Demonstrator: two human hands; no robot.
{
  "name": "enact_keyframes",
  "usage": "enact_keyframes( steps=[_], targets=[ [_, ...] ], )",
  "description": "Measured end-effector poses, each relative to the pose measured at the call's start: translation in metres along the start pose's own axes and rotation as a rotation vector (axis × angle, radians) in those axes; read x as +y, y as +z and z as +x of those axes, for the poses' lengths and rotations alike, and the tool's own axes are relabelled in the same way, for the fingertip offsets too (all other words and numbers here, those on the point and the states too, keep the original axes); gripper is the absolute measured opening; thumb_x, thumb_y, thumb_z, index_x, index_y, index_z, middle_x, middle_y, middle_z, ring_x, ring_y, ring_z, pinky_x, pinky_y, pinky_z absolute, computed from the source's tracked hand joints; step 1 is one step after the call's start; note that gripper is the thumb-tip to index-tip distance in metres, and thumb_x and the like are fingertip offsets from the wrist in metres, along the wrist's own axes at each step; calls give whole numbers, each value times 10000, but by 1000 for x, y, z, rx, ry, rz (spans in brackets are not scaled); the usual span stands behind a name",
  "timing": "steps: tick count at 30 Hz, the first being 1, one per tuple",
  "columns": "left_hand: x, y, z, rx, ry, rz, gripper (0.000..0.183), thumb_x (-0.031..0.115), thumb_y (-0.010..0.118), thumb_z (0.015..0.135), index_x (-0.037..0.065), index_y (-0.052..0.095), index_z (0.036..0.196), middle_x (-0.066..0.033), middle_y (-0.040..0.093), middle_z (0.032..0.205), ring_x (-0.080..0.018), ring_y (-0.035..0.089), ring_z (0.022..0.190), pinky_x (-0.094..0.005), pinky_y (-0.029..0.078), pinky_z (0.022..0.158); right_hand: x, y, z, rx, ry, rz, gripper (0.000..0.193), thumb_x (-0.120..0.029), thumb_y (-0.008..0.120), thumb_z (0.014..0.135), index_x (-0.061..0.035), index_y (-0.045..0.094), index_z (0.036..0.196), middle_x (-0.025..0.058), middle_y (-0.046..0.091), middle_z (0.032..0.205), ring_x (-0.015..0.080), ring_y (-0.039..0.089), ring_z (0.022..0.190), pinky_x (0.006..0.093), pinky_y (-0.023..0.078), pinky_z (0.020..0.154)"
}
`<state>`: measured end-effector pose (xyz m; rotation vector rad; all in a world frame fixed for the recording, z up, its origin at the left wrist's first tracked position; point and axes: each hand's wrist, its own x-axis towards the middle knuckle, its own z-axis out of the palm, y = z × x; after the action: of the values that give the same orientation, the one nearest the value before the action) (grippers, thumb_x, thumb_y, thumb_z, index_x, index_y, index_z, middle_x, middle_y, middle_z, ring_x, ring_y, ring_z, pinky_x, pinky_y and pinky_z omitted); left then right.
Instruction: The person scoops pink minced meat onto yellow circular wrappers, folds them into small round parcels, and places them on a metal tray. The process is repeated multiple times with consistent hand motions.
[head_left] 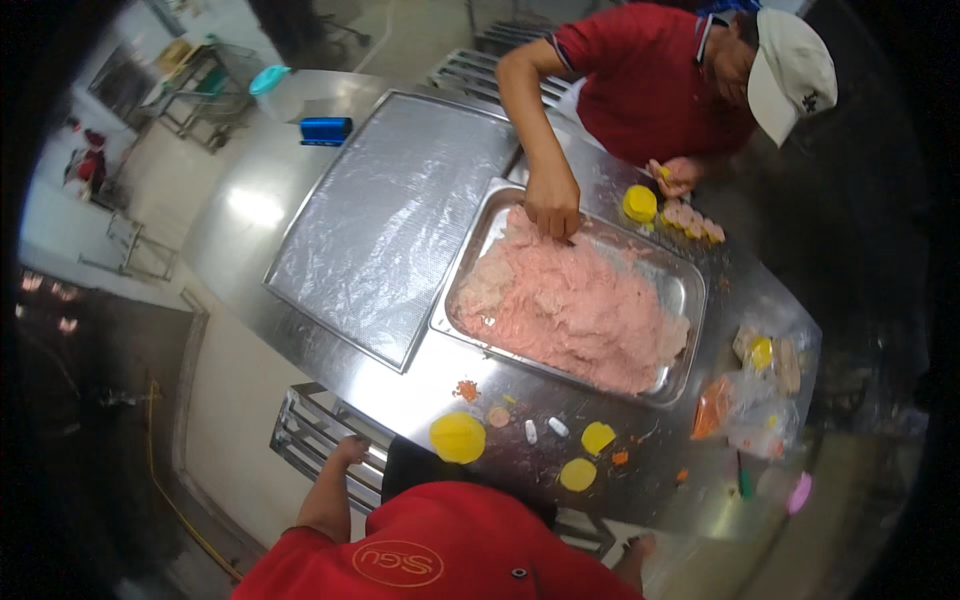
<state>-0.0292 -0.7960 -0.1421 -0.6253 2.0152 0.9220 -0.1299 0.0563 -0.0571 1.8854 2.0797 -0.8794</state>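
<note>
Both my hands are low beside my body, away from the food. My left hand [352, 449] is against a slatted metal bench [318, 425]; its fingers are too small to read. My right hand [640, 544] shows partly below the table edge, its fingers unclear. In front of me, a deep steel pan [690, 315] holds a mound of pink minced paste [575, 305]. Nearer lie a yellow round stack [457, 438], two yellow rounds [598, 437], a small pink disc [498, 416], two small white pieces [557, 427] and orange bits [466, 390].
Across the table, a co-worker in a red shirt [660, 80] has one hand [552, 205] at the paste. Beside them are yellow rounds [640, 203] and a row of pink pieces [693, 221]. A film-covered tray [385, 225] lies left; plastic bags [765, 400] lie right.
</note>
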Motion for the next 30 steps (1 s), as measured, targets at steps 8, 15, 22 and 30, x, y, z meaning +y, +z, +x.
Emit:
enact_keyframes(
  steps=[8, 15, 22, 30],
  targets=[
    [-62, -167, -28, 64, -521, -674, 400, 307, 744, 901, 6, 705, 1162, -150, 736, 1103, -274, 738, 925, -402, 626, 747, 95, 173, -171, -530, -953, -1110, 650, -424, 690, 860, -139, 587, 1435, 189, 616, 1423, 345, 548, 1366, 539, 493, 1045],
    [26, -238, -119, 54, -520, -331, 474, 274, 604, 1026, 44, 566, 1439, -156, 671, 1331, -350, 721, 1067, -507, 577, 920, 129, 258, -215, -382, -1621, -967, 452, -287, 633, 1008, -84, 624, 1412, 183, 627, 1425, 320, 656, 1227, 494, 565, 924],
    [99, -222, -126, 5, -686, -208, 420, 241, 583, 1021, 45, 601, 1391, -136, 688, 1262, -285, 727, 1011, -439, 600, 813, 123, 230, -205, -578, -1468, -996, 440, -303, 635, 998, -64, 640, 1367, 188, 645, 1372, 313, 662, 1202, 492, 559, 924],
    [58, -201, -80, -206, -443, -184, 309, 171, 632, 959, 36, 716, 1224, -106, 740, 1122, -234, 741, 905, -383, 622, 685, 108, 163, -177, -649, -1224, -1045, 434, -322, 638, 987, -42, 659, 1317, 194, 667, 1311, 305, 669, 1174, 489, 554, 925]
  ],
)
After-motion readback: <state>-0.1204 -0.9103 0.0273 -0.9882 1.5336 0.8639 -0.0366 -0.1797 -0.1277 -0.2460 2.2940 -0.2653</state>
